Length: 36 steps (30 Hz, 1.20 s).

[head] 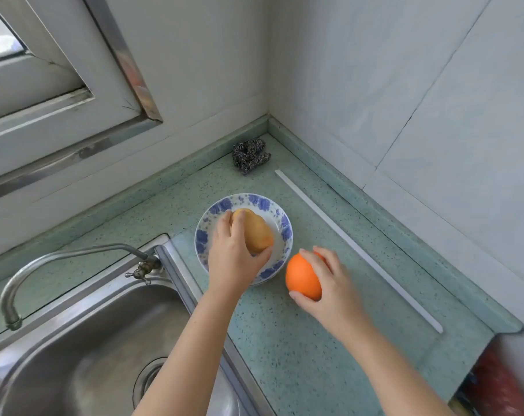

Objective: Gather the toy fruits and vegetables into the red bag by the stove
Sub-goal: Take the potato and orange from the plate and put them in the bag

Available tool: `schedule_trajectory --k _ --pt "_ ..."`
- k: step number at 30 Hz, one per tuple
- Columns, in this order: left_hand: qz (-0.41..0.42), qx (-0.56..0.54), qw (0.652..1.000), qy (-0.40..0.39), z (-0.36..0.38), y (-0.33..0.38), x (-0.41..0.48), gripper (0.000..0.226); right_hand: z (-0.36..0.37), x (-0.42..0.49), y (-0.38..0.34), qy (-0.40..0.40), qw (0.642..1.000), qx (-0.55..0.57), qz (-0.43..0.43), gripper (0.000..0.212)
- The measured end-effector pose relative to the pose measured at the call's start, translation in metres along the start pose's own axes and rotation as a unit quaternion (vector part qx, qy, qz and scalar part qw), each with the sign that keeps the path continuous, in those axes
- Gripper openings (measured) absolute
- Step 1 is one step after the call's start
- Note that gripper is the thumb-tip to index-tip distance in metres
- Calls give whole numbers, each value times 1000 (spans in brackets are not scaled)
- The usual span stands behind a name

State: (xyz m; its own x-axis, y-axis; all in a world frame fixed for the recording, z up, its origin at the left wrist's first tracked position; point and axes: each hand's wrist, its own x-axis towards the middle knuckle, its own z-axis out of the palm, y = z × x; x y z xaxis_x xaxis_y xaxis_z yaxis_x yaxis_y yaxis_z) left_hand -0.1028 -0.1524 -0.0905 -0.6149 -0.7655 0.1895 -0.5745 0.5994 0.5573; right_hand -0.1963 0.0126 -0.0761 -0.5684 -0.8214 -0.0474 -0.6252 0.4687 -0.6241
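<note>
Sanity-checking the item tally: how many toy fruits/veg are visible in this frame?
2. A tan potato in the blue-flowered bowl, gripped by the left hand; an orange held by the right hand beside the bowl. Others may lie out of view.

The left hand grips a tan toy potato in the blue-flowered bowl; at the bowl's four o'clock, the right hand holds a toy orange.

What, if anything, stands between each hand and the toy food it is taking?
Nothing visible. The left hand grips the yellow-brown toy in the bowl, and the right hand grips the orange beside the bowl.
</note>
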Motion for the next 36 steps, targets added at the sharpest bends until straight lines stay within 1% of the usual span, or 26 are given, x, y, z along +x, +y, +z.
schedule_trajectory --k 5,11,16,22,26,31,34,36 --pt "-40 -52 998 4 1 2 0 79 4 1 4 7 1000 26 -6 65" --pt "-84 -95 991 41 -18 14 -16 81 -1 -2 4 20 996 88 2 64" --pt "-108 -116 985 61 -39 36 -52 79 -20 -16 0 40 992 115 -28 64" --pt "-137 -152 972 114 -61 83 -105 78 -59 -42 -2 40 984 144 -98 64" --pt "-147 -155 964 160 -70 112 -147 77 -90 -63 -5 22 977 151 -147 64" --pt "-172 -161 954 183 -83 143 -202 75 -119 -91 -19 8 961 180 -211 64" --pt "-198 -169 938 229 -97 159 -239 72 -127 -109 -36 -19 945 200 -258 63" --pt "-218 -156 928 259 -108 166 -264 70 -129 -121 -50 -53 932 208 -291 63"
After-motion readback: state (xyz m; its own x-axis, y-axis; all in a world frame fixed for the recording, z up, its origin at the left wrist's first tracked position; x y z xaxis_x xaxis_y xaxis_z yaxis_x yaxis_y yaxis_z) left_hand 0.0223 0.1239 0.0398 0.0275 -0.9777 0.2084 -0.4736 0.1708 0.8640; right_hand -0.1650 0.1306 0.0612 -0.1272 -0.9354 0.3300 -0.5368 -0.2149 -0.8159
